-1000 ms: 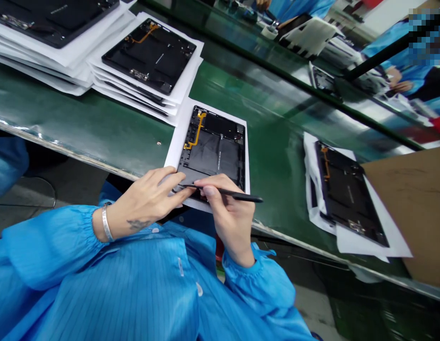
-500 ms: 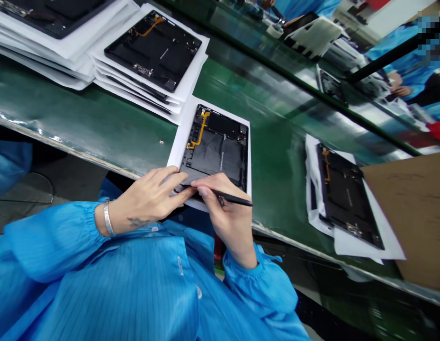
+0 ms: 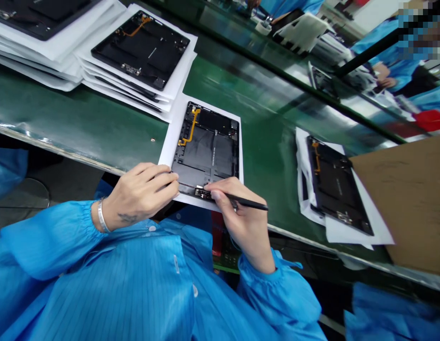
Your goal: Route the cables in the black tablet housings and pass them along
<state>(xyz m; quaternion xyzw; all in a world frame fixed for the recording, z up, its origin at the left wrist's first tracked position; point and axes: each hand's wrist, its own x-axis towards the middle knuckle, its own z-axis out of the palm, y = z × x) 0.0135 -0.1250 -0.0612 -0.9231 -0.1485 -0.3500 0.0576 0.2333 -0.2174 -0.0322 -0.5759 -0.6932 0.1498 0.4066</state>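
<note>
Our right grip (image 3: 243,215) is clenched on a slim black stylus (image 3: 250,202), its tip out of sight beside a small connector (image 3: 202,193) on the tablet's back panel (image 3: 205,151), which lies on white paper (image 3: 169,147) on the green counter (image 3: 95,128); our left grip (image 3: 139,189) steadies the panel's corner. This fiddly spot calls for a steady hand.

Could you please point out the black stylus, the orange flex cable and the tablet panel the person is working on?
Black stylus (image 3: 250,203): head view, on its shaft.
Orange flex cable (image 3: 193,125): head view, on its middle run.
Tablet panel (image 3: 203,154): head view, on its dark central area.
</note>
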